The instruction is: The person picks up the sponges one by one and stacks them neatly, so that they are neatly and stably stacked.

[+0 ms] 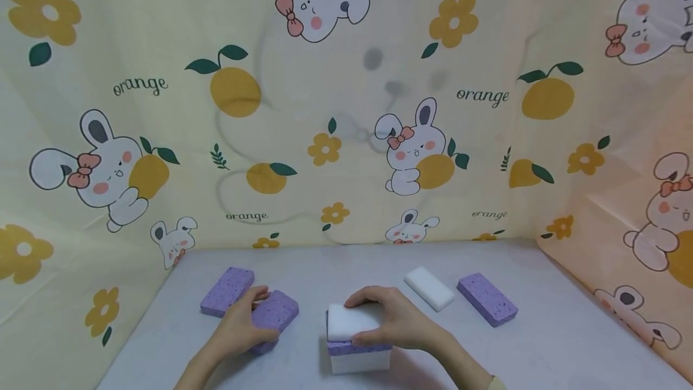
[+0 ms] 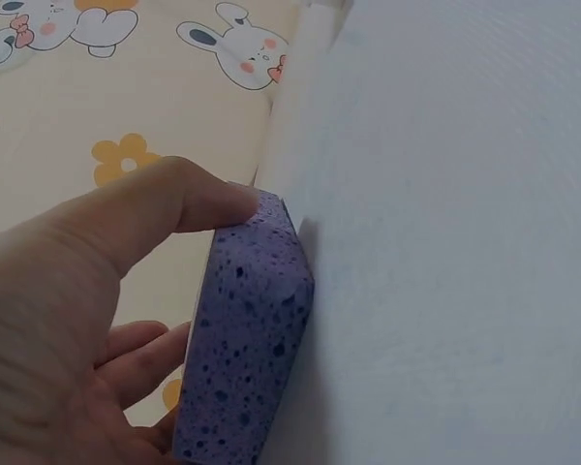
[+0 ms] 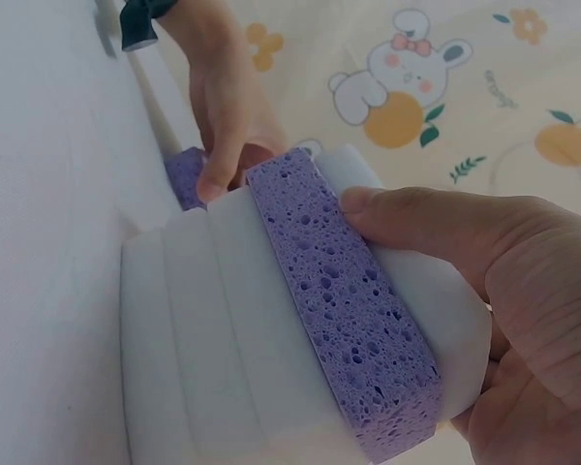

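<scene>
My left hand (image 1: pixel 238 328) grips a purple speckled sponge (image 1: pixel 280 310), thumb on its near side and fingers round the far side. In the left wrist view the same sponge (image 2: pixel 247 310) sits low, close over the table. With thumb and fingers on opposite edges, my right hand (image 1: pixel 406 321) holds the white sponge (image 1: pixel 342 322) topping a stack. The right wrist view shows a purple sponge (image 3: pixel 334 300) directly under it, the thumb tip at the seam between them. Several white sponges (image 3: pixel 237 320) form the layers beneath. The palm hides part of the top sponge.
Another purple sponge (image 1: pixel 227 292) lies behind my left hand. Back right of the stack are a loose white sponge (image 1: pixel 429 288) and a third purple one (image 1: pixel 487 298). A patterned cloth wall (image 1: pixel 357 191) closes off the back and sides of the pale table (image 1: pixel 563 342).
</scene>
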The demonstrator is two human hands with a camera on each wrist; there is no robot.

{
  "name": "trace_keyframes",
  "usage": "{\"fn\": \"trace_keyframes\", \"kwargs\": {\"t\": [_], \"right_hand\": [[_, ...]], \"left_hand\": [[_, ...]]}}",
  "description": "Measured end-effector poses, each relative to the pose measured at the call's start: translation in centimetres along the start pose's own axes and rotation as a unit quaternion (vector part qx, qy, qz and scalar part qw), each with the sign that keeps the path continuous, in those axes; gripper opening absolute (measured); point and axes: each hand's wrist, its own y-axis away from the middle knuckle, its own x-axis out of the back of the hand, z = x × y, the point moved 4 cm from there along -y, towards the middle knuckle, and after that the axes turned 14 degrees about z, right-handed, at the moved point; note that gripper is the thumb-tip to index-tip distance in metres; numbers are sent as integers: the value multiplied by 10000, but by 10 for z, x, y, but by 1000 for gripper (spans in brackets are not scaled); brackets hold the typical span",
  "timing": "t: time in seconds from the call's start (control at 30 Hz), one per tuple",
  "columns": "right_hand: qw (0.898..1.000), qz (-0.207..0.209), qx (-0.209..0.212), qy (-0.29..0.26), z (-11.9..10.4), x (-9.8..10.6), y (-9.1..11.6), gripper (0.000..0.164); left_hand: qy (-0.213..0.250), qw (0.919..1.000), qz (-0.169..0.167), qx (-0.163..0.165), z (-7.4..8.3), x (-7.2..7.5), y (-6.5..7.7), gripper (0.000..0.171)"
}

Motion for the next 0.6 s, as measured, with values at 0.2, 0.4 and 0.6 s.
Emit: {"fn": "trace_keyframes", "kwargs": {"t": [0.2,0.4,0.6], "right_hand": [[10000,26,50,-35,0,0,1,48],[9999,42,104,-42,-1,0,2,48],[9999,35,93,-69,0,0,2,48]], "left_hand": [[-10,10000,22,63,0,-2,-1,91],[42,9997,220,-98,-1,0,-2,89],[78,9994,314,-120,0,-1,-3,88]]}}
